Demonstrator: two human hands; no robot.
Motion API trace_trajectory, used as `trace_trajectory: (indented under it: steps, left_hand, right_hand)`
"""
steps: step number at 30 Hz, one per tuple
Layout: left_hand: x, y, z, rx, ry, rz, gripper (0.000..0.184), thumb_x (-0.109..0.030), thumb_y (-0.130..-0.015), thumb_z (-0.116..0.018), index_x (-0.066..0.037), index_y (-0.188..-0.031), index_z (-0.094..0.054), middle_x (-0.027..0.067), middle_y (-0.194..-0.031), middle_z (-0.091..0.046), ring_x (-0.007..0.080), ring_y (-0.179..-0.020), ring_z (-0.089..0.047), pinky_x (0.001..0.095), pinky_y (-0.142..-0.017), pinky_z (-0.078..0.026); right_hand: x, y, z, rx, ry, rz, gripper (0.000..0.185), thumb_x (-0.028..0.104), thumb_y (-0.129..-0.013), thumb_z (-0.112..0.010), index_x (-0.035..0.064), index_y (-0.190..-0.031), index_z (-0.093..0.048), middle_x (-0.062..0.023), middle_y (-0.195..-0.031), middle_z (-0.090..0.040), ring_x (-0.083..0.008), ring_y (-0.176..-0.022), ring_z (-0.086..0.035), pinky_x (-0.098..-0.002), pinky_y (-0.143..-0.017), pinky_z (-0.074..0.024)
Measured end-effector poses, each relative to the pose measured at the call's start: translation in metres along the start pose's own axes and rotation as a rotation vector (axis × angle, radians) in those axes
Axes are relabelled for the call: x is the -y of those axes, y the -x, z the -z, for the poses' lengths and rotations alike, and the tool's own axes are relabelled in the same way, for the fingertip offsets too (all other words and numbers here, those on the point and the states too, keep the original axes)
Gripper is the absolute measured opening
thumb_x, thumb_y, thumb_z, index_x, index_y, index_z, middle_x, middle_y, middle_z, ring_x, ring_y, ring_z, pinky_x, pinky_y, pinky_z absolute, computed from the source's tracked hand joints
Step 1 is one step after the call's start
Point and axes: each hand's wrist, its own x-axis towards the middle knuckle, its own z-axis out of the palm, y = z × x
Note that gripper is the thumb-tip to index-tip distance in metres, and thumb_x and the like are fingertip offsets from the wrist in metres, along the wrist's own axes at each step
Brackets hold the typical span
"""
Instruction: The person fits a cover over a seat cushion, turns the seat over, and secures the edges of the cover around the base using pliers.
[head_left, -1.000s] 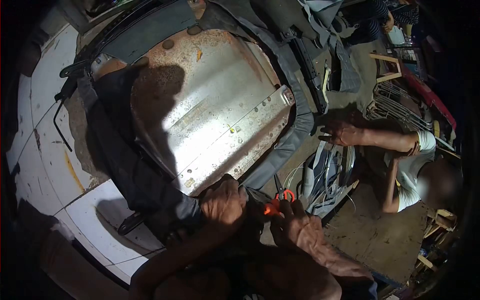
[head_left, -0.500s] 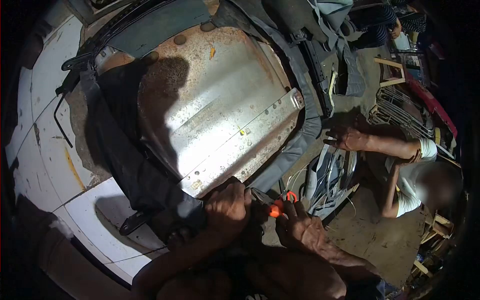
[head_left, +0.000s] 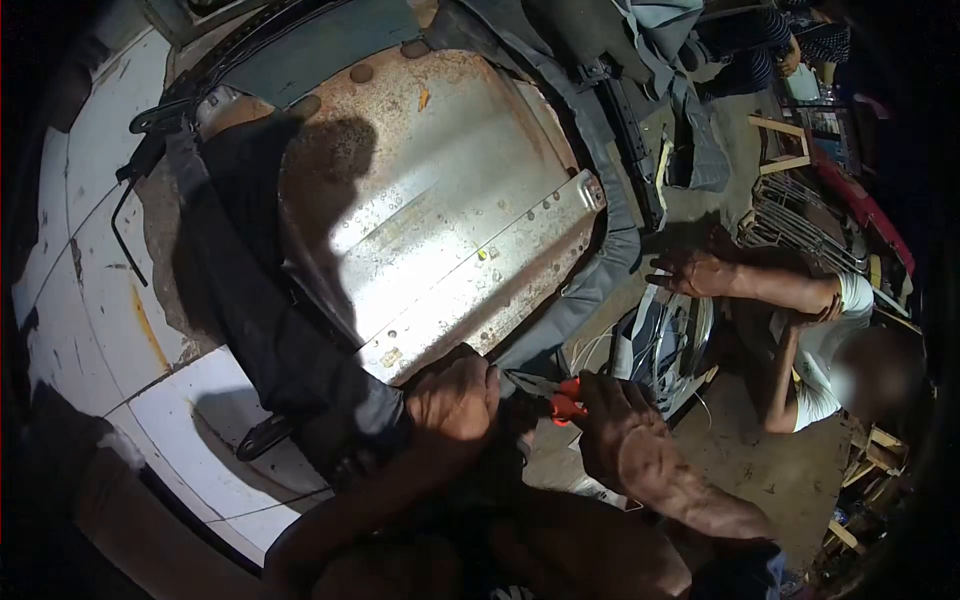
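A large metal seat pan [head_left: 440, 215], rusty along its far edge, lies in front of me with a dark grey cover [head_left: 590, 300] wrapped around its sides. My left hand [head_left: 452, 400] is closed at the pan's near edge, gripping the cover; its fingertips are hidden. Just to the right, my right hand [head_left: 622, 415] is wrapped round red-handled scissors [head_left: 569, 402]. Their blades point left toward the cover beside my left hand, and where the tips end is hard to see.
A person [head_left: 790, 320] in a white shirt sits at the right, one arm stretched toward the seat. Metal frames [head_left: 805, 230] and a small wooden frame [head_left: 780, 145] lie behind. White floor tiles [head_left: 95, 300] are at the left, and a bent black rod [head_left: 125, 240] sticks out there.
My right hand has turned and shifted slightly up and right, bringing the scissors from an upright angle to lie level, blades toward the cover. My left hand keeps its grip, almost unmoved.
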Motion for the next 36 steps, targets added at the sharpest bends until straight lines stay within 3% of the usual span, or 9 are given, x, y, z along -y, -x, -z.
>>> trace_trajectory:
  steps: [1,5,10,13,16,18,19,26,36]
  left_hand:
    - [0.0,-0.003,0.001,0.039,-0.039,0.015,0.019,-0.024,-0.092,-0.068,-0.007,-0.087,-0.064,0.0131,-0.078,-0.066,0.0315,-0.069,-0.067,0.0446,-0.064,-0.053]
    - [-0.002,-0.002,-0.002,-0.019,-0.037,0.012,0.018,-0.022,-0.091,-0.07,-0.005,-0.091,-0.064,0.0156,-0.075,-0.064,0.0371,-0.067,-0.066,0.0482,-0.063,-0.052]
    - [0.003,-0.001,-0.007,-0.002,-0.016,0.015,0.017,-0.022,-0.09,-0.07,-0.006,-0.09,-0.064,0.0156,-0.078,-0.065,0.0356,-0.069,-0.067,0.0469,-0.063,-0.052]
    - [0.002,0.0,-0.006,-0.005,-0.027,0.012,0.017,-0.022,-0.09,-0.07,-0.006,-0.089,-0.064,0.0151,-0.078,-0.065,0.0352,-0.069,-0.067,0.0464,-0.062,-0.052]
    - [0.001,-0.002,-0.003,-0.01,-0.015,-0.001,0.016,-0.021,-0.09,-0.069,-0.006,-0.088,-0.065,0.0153,-0.078,-0.065,0.0355,-0.067,-0.067,0.0463,-0.06,-0.052]
    - [0.001,-0.002,-0.004,-0.044,0.002,-0.021,0.015,-0.02,-0.091,-0.069,-0.006,-0.089,-0.065,0.0153,-0.078,-0.066,0.0356,-0.067,-0.067,0.0468,-0.061,-0.052]
    - [0.001,-0.002,-0.005,-0.084,0.019,-0.039,0.015,-0.02,-0.091,-0.068,-0.005,-0.089,-0.065,0.0153,-0.079,-0.066,0.0357,-0.068,-0.067,0.0472,-0.062,-0.052]
    - [-0.002,-0.001,0.006,-0.004,0.065,-0.026,0.013,-0.016,-0.094,-0.065,-0.004,-0.09,-0.065,0.0149,-0.078,-0.065,0.0344,-0.07,-0.066,0.0457,-0.067,-0.052]
    - [0.008,0.006,-0.001,-0.156,0.019,-0.183,0.013,-0.016,-0.09,-0.071,-0.003,-0.093,-0.07,0.0127,-0.08,-0.066,0.0305,-0.07,-0.064,0.0433,-0.064,-0.05]
  right_hand:
    - [0.001,-0.002,0.012,0.151,-0.007,-0.027,0.036,0.016,-0.09,-0.067,-0.0025,-0.118,-0.054,-0.0226,-0.102,-0.059,-0.0391,-0.09,-0.063,-0.0506,-0.077,-0.0498]
    - [-0.012,0.001,0.01,0.228,-0.089,-0.041,0.055,0.018,-0.083,-0.071,-0.0067,-0.127,-0.049,-0.0238,-0.103,-0.059,-0.0402,-0.091,-0.063,-0.0475,-0.076,-0.0521]
    - [-0.008,-0.005,0.034,0.369,-0.238,-0.077,0.043,0.014,-0.08,-0.065,0.002,-0.122,-0.06,-0.0224,-0.097,-0.062,-0.0398,-0.094,-0.065,-0.0465,-0.075,-0.055]
    - [-0.018,0.002,0.012,0.207,-0.302,0.019,0.034,0.017,-0.083,-0.061,0.0032,-0.115,-0.064,-0.02,-0.091,-0.065,-0.0411,-0.084,-0.067,-0.0469,-0.072,-0.0555]
    - [-0.026,0.002,0.003,0.486,-0.399,-0.274,0.031,0.022,-0.088,-0.058,0.0028,-0.111,-0.065,-0.0158,-0.085,-0.067,-0.034,-0.07,-0.067,-0.0436,-0.068,-0.0555]
    - [-0.023,-0.013,0.022,0.755,-0.781,-0.739,0.031,0.026,-0.09,-0.056,0.0024,-0.108,-0.067,-0.012,-0.079,-0.068,-0.0223,-0.064,-0.065,-0.0372,-0.062,-0.054]
    - [-0.007,-0.027,0.042,0.751,-0.85,-0.84,0.031,0.023,-0.088,-0.057,0.0013,-0.108,-0.067,-0.0095,-0.077,-0.067,-0.0144,-0.063,-0.062,-0.0318,-0.055,-0.0498]
    - [-0.029,0.0,0.001,0.643,-1.374,-0.943,0.035,0.018,-0.087,-0.056,-0.007,-0.111,-0.064,-0.017,-0.084,-0.07,-0.0191,-0.057,-0.062,-0.0326,-0.045,-0.0442]
    - [-0.029,0.01,-0.027,0.635,-1.436,-0.973,0.039,0.027,-0.084,-0.06,0.0013,-0.113,-0.067,-0.0093,-0.091,-0.072,-0.0183,-0.072,-0.067,-0.0314,-0.06,-0.0506]
